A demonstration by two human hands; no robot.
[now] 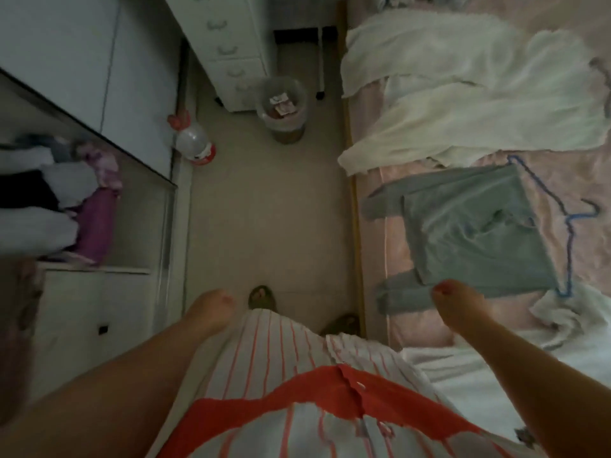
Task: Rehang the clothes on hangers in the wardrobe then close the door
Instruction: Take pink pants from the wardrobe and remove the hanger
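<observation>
My right hand [454, 304] sits at the near hem of the grey-green top [469, 229], apparently pinching it; blur hides the fingers. The top runs toward twelve o'clock on the bed [396, 259], blue hanger [567, 226] alongside. My left hand [211, 309] hangs loose, empty, well apart.

Right hand [458, 304] touching grey top [469, 233] on bed [396, 259]; blue hanger [562, 223] beside.

Bare-armed person in a white dress [264, 352] — red stripes, red band — wearing sandals [261, 297].
</observation>
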